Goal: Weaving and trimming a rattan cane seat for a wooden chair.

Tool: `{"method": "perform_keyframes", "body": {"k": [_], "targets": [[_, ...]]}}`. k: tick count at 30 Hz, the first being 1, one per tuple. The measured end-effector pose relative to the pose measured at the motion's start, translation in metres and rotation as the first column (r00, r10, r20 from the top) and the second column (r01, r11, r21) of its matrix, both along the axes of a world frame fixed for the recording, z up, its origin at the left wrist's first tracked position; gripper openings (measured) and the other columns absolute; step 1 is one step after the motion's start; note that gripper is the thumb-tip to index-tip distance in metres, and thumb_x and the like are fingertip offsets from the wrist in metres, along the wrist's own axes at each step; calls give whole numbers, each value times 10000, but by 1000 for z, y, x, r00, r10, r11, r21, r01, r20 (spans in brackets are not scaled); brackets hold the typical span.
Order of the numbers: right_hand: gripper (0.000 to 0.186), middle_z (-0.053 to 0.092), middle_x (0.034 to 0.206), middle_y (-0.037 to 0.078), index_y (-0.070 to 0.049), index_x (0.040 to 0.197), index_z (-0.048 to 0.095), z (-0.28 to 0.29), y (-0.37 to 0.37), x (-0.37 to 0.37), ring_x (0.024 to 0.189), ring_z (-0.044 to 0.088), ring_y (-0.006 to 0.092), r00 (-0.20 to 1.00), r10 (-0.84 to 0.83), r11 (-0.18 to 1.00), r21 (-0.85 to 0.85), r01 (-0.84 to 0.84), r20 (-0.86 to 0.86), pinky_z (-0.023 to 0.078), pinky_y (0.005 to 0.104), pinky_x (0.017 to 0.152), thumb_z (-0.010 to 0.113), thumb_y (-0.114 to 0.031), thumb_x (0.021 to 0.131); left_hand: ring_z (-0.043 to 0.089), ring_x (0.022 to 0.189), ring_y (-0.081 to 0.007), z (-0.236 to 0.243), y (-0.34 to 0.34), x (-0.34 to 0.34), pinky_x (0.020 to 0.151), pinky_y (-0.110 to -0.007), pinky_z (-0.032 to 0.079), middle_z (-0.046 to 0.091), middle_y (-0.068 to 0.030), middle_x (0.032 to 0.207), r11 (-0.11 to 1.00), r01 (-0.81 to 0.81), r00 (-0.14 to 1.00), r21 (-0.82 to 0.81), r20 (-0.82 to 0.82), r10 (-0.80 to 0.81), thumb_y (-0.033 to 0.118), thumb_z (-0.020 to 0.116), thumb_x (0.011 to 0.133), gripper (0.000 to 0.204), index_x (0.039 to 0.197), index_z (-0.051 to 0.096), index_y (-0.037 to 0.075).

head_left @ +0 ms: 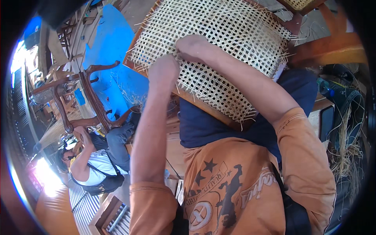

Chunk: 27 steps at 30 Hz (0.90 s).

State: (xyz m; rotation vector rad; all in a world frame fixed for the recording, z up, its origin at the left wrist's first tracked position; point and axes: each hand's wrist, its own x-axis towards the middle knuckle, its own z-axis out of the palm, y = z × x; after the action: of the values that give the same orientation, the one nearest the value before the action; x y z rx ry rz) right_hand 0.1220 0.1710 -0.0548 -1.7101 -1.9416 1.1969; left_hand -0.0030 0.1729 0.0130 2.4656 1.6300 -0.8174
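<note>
Across my lap lies a panel of woven cane webbing (235, 35) on a brown wooden frame (209, 111). Loose cane ends stick out along its edges. My left hand (163, 69) is closed at the webbing's left part, near the frame's lower left edge. Close beside it, slightly farther in and to the right, my right hand (192, 47) rests on the weave with curled fingers. The backs of both hands face up, so their fingertips and anything pinched in them are hidden.
A carved wooden chair (102, 107) is at the left, handled by another person (100, 166). Behind it spreads a blue sheet (107, 43). Loose cane strands (346, 145) hang at the right, near a dark phone-like slab (326, 122). Another cane-and-wood piece (300, 4) shows top right.
</note>
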Motion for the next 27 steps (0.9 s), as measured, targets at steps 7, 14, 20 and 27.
{"method": "perform_keyframes", "body": {"k": [7,14,20,27], "targets": [[195,602,987,100,-77,974,629,16,-26,-4,895,585,256,995,-102,992,-76,101,-18,491,357,801,556,-227,875,613,872,-375,47,11,-29,761,-468,469,638,-225,893,998,35,997,56,-75,-31,192,440,841,259,884,615,5],[180,614,907,92,-70,972,637,-1,-37,-13,883,585,237,982,-183,973,150,174,52,487,348,825,615,-181,832,596,906,-376,65,27,-74,747,-487,457,638,-198,915,985,-21,998,169,-53,30,275,458,898,261,983,551,47],[294,641,1027,117,-45,1088,617,17,1,-24,905,618,196,844,-205,976,-36,216,-495,488,350,831,502,-252,915,595,873,-382,103,38,-89,727,-502,446,630,-206,887,963,14,995,269,-96,12,313,438,909,291,949,547,46],[235,657,833,128,-68,1042,644,21,7,-43,777,625,255,949,-25,995,87,56,-313,472,373,755,572,-139,829,572,875,-444,100,43,-61,763,-509,434,610,-268,894,982,-100,991,161,99,85,334,450,883,339,928,573,22]]}}
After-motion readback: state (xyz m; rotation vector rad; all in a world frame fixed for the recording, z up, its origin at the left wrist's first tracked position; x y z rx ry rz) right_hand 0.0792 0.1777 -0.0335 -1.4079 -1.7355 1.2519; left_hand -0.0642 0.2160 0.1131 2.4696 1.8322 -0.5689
